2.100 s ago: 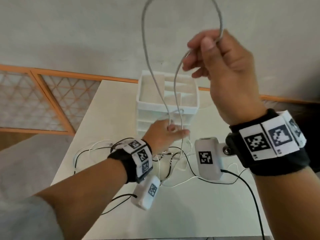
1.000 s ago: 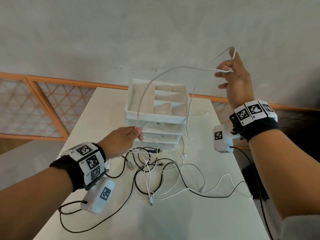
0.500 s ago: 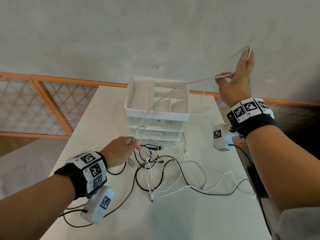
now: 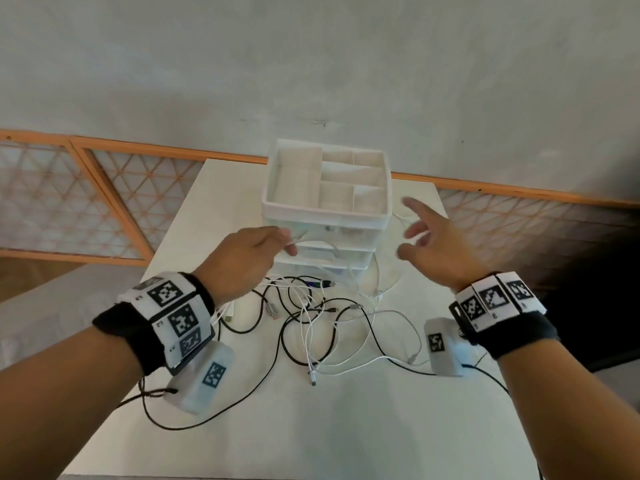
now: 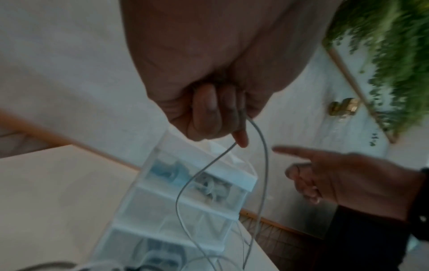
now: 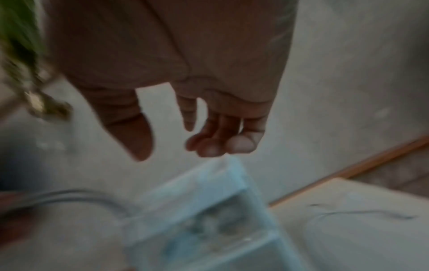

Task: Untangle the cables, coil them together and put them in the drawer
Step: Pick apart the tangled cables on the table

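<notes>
White cable (image 5: pixel 263 170) pinched in the left hand (image 4: pixel 242 261), fingers curled round it; two strands drop from the fingertips (image 5: pixel 240 139) in the left wrist view, run down in front of the drawer unit (image 4: pixel 325 216) and reach the table below. The pinch sits just in front of the unit's upper drawer face, above the far edge of the cable tangle (image 4: pixel 322 317). That tangle, black and white leads mixed, lies on the white table (image 4: pixel 311 427) below and toward the person from the pinch; several plug ends show, one white plug nearest the person. A black lead (image 4: pixel 194 422) loops out of it on the left, under the left wrist.

Right hand (image 4: pixel 436 247) is right of the pinch, level with it, beside the unit's right side. Fingers spread and relaxed, index pointing away, holding nothing. Right wrist view confirms an empty palm, though blurred. Thin white strand on the table right of the unit, under this hand; which cable it belongs to is unclear.

The unit's top tray has open dividers. Something pale shows through the upper drawer front, too blurred to identify. Beyond: grey wall (image 4: pixel 311 64), orange-framed lattice panel (image 4: pixel 86 202). Green plant (image 5: pixel 394 55) at the left wrist view's edge.
</notes>
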Action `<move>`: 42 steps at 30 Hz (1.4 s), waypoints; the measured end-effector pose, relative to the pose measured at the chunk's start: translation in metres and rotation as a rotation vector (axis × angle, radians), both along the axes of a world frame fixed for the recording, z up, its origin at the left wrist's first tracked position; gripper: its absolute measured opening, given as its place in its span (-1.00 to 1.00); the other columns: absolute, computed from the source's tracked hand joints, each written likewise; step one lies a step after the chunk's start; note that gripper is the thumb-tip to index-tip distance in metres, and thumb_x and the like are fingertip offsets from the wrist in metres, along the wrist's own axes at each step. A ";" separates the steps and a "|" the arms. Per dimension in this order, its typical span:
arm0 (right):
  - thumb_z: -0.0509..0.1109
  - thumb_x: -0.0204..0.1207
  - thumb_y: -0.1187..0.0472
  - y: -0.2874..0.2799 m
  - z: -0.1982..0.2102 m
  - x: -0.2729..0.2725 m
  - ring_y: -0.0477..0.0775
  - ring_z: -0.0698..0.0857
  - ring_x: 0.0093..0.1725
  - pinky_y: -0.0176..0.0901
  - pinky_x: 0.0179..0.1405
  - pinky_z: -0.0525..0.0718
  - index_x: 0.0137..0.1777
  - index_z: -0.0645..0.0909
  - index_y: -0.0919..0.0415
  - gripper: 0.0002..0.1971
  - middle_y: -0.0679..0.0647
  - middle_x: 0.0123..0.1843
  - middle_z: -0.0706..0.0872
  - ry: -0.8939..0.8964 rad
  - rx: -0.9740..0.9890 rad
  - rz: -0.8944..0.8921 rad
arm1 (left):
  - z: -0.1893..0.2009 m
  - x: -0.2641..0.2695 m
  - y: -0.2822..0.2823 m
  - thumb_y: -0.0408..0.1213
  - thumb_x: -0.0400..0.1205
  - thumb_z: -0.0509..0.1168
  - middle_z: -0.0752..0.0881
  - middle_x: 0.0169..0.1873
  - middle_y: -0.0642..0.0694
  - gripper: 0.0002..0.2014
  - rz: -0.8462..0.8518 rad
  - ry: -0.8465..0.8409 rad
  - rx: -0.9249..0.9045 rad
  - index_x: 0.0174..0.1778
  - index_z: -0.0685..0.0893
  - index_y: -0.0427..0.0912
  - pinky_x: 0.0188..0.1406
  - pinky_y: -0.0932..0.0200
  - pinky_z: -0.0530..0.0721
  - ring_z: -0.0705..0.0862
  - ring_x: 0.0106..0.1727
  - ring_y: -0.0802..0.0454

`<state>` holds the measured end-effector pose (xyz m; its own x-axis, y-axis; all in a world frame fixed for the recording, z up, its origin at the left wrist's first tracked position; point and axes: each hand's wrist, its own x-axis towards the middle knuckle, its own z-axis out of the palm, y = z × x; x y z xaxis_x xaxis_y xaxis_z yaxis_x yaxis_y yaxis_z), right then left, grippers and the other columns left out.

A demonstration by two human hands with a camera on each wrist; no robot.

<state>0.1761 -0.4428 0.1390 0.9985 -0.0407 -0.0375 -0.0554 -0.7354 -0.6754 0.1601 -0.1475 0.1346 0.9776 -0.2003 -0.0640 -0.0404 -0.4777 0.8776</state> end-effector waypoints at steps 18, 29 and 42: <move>0.49 0.59 0.18 0.029 -0.057 -0.022 -0.22 0.74 -0.17 -0.19 0.08 0.69 0.68 0.24 -0.23 -0.26 -0.13 0.57 0.54 0.074 -0.024 -0.024 | -0.078 -0.040 0.032 -0.38 0.73 -0.01 0.64 -0.24 0.01 -0.69 -0.188 0.213 0.493 -0.24 0.46 0.05 -0.45 0.32 0.41 0.50 -0.39 0.17; 0.39 0.58 0.01 0.114 -0.191 -0.108 0.08 0.65 0.37 -0.10 0.39 0.56 0.44 0.57 -0.08 -0.59 -0.10 0.49 0.50 0.372 -0.284 0.022 | -0.081 -0.042 0.035 -0.18 0.72 0.12 0.40 -0.48 -0.05 -0.70 0.163 0.441 -0.029 -0.36 0.39 -0.09 -0.52 0.19 0.26 0.32 -0.51 -0.01; 0.56 0.50 0.15 0.132 -0.114 -0.083 -0.31 0.61 -0.35 -0.57 -0.34 0.43 -0.14 0.73 0.03 -0.95 -0.23 -0.33 0.62 -0.109 0.036 -0.030 | -0.125 -0.048 0.039 -0.12 0.63 0.31 0.70 -0.26 -0.19 -0.75 0.206 0.600 0.033 -0.14 0.55 -0.27 -0.29 0.03 0.78 0.69 -0.33 -0.06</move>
<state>0.0933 -0.3113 0.0253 0.9951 -0.0710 0.0688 -0.0019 -0.7094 -0.7048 0.1119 -0.1088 0.0091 0.7877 -0.0003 -0.6160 0.5498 -0.4507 0.7033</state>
